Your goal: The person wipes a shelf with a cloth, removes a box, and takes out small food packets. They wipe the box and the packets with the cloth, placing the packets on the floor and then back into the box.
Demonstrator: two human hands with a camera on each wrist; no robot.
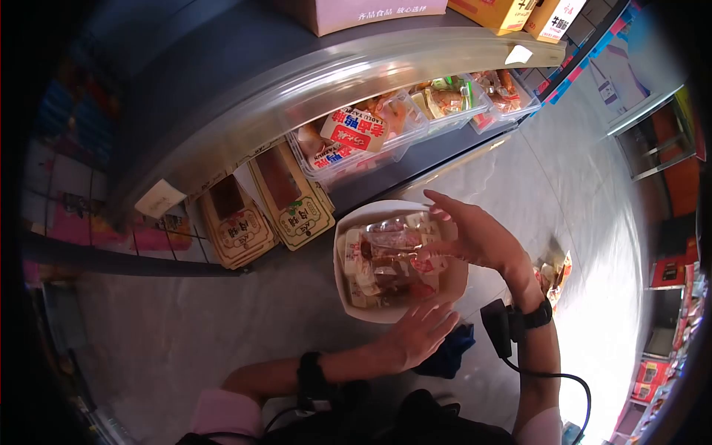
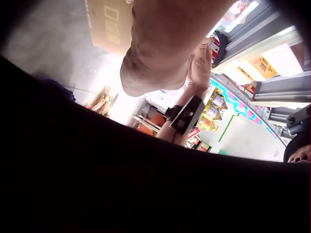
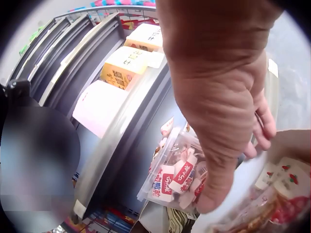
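A white-walled cardboard box holds several clear-wrapped food packets with pale labels. Over its right side is my right hand, fingers spread and thumb stretched above the packets, nothing held. The right wrist view shows this hand close to the box wall. My left hand lies at the near rim, its fingers straight and fingertips right by the box's edge. In the left wrist view the left hand appears large, beside the brown outside of the box.
Clear plastic bins of packaged food line the low shelf ahead. Flat printed packs stand left of them. Yellow cartons sit on the shelf above. On the floor lie a dark blue item and some packets.
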